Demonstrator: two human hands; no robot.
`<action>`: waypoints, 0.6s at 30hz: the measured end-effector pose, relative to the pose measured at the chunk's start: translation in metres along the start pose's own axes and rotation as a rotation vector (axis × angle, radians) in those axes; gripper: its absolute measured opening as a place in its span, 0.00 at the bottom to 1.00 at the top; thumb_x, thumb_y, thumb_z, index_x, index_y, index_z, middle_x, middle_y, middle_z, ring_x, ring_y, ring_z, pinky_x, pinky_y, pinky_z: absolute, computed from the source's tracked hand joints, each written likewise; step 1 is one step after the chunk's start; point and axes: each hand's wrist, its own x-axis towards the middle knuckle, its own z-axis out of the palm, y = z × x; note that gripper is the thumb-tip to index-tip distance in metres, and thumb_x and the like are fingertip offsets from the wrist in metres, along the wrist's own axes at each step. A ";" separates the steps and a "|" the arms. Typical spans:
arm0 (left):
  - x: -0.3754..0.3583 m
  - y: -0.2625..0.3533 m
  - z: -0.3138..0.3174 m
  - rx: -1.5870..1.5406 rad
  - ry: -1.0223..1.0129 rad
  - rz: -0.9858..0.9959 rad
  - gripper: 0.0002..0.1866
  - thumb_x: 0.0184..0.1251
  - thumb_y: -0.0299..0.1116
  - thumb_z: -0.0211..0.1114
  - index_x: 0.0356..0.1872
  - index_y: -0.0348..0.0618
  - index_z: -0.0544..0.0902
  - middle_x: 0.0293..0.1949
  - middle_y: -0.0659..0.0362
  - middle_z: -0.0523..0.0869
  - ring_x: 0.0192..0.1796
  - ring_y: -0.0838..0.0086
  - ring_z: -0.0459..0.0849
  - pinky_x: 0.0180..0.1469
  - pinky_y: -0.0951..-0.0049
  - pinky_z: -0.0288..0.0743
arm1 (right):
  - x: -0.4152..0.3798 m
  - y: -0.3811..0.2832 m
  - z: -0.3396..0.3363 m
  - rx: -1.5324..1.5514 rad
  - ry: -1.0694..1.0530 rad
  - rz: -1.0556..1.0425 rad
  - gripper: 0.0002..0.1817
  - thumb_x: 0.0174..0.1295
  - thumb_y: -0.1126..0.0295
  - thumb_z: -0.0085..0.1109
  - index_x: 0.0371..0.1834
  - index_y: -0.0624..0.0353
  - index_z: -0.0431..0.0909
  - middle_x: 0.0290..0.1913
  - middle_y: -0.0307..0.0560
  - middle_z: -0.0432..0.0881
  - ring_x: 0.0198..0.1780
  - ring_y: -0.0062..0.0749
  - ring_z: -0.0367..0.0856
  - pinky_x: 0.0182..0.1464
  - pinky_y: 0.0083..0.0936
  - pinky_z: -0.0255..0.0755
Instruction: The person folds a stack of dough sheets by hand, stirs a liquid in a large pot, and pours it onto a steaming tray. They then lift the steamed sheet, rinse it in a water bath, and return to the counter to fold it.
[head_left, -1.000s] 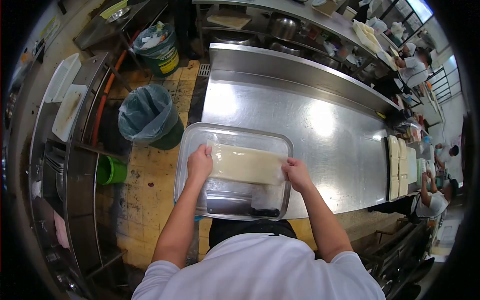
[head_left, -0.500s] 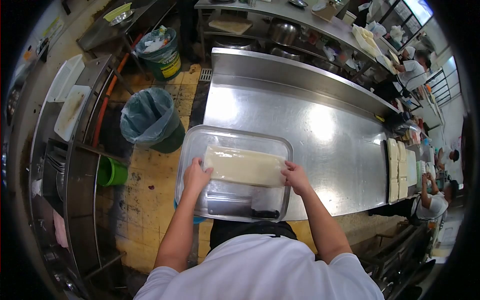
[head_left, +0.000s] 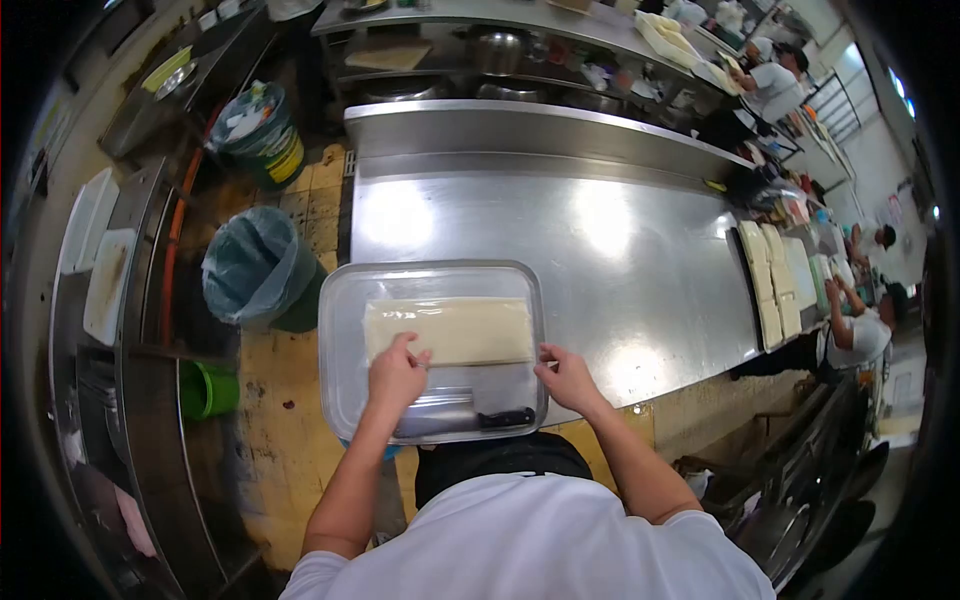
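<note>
A pale, shiny rectangular slab (head_left: 470, 330), like a block of dough, lies flat in a shallow rectangular tray (head_left: 335, 300). Over the slab's lower left part is my left hand (head_left: 398, 375), its index finger and thumb apart and the fingertips right at the surface. My right hand (head_left: 566, 378) is at the tray's right rim, past the slab's end, thumb and fingers slightly apart. Between the slab and my body, a wide-bladed knife (head_left: 505, 417) with a black handle rests in the tray.
The tray sits at the left end of a steel table (head_left: 640, 290) with a raised back edge. Pale blocks (head_left: 770, 285) stand on its right end. A lined bin (head_left: 262, 265) is on the floor at left, near a green bucket (head_left: 208, 388). Other people work at far right.
My left hand has moved from the slab's left edge onto its lower left part. My right hand has left the slab's right end for the tray rim. The view has shifted.
</note>
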 end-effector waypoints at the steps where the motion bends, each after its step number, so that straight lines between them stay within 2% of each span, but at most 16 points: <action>1: -0.004 0.010 0.013 -0.003 -0.045 0.038 0.22 0.68 0.41 0.70 0.58 0.44 0.82 0.34 0.49 0.90 0.41 0.50 0.89 0.46 0.49 0.80 | -0.007 0.004 0.002 -0.001 -0.001 0.007 0.29 0.64 0.64 0.64 0.68 0.64 0.77 0.55 0.63 0.87 0.51 0.51 0.89 0.55 0.40 0.81; 8: -0.064 0.089 0.097 0.077 -0.372 0.287 0.22 0.67 0.43 0.70 0.59 0.46 0.82 0.35 0.48 0.91 0.42 0.49 0.89 0.46 0.50 0.81 | -0.075 0.026 -0.017 0.115 0.040 -0.048 0.26 0.64 0.67 0.65 0.65 0.66 0.79 0.53 0.65 0.87 0.49 0.52 0.90 0.54 0.40 0.81; 11: -0.091 0.127 0.123 0.111 -0.480 0.355 0.22 0.69 0.42 0.70 0.59 0.46 0.82 0.36 0.49 0.91 0.43 0.49 0.89 0.46 0.50 0.81 | -0.108 0.063 -0.028 0.221 0.116 -0.025 0.26 0.65 0.68 0.65 0.65 0.66 0.79 0.52 0.65 0.87 0.49 0.53 0.89 0.54 0.39 0.81; 16: -0.134 0.196 0.179 0.242 -0.585 0.536 0.21 0.71 0.42 0.68 0.60 0.44 0.81 0.38 0.50 0.91 0.45 0.51 0.89 0.47 0.51 0.81 | -0.185 0.119 -0.074 0.223 0.211 0.068 0.24 0.68 0.66 0.65 0.64 0.66 0.80 0.53 0.60 0.88 0.50 0.39 0.89 0.54 0.33 0.82; 18: -0.157 0.222 0.203 0.262 -0.615 0.612 0.21 0.71 0.42 0.68 0.60 0.44 0.81 0.38 0.50 0.91 0.44 0.51 0.89 0.47 0.51 0.81 | -0.219 0.149 -0.086 0.316 0.288 0.100 0.24 0.68 0.66 0.65 0.64 0.67 0.80 0.53 0.59 0.89 0.50 0.38 0.89 0.54 0.32 0.82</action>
